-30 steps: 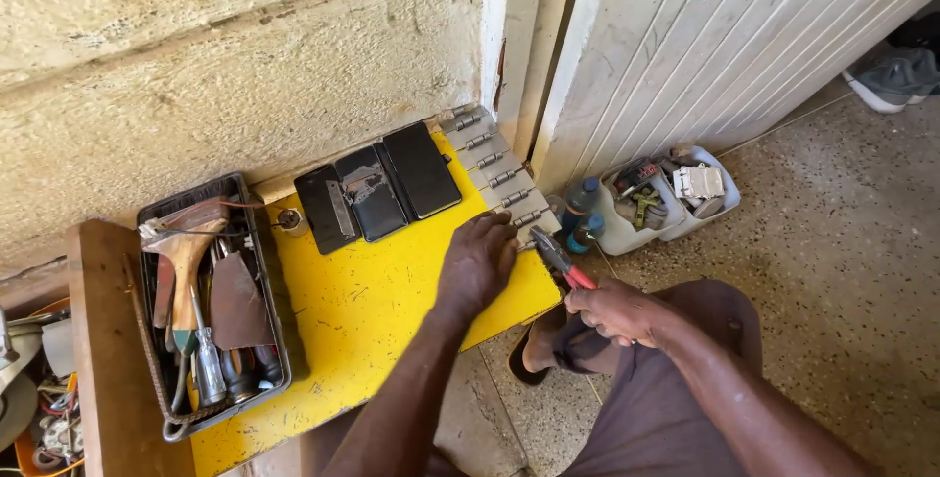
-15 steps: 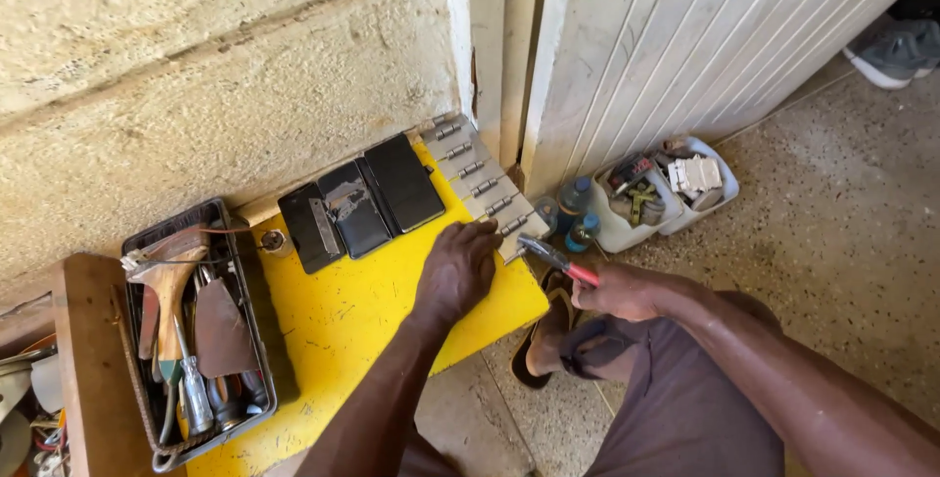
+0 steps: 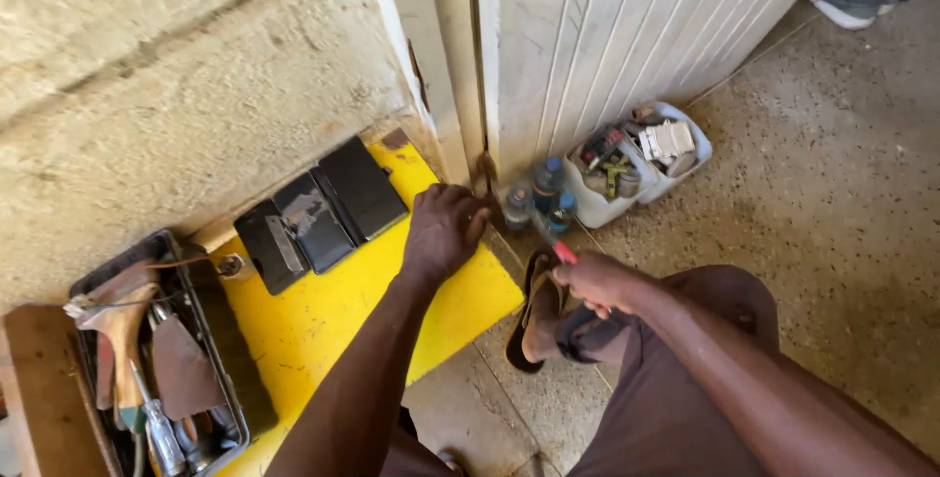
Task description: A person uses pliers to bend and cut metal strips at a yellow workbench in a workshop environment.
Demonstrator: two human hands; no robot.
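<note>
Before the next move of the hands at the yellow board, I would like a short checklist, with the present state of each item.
1. Left hand rests on the far edge of the yellow board: ok.
2. Right hand grips the red-handled tool: ok.
3. Tool tip visible: not ok, only the red handle end shows clearly.
4. What the left hand covers: cannot tell, the fingers hide it.
5. Three black flat boxes lie apart from both hands: ok.
6. Small bottles stand close to the tool: not ok, little free room there.
</note>
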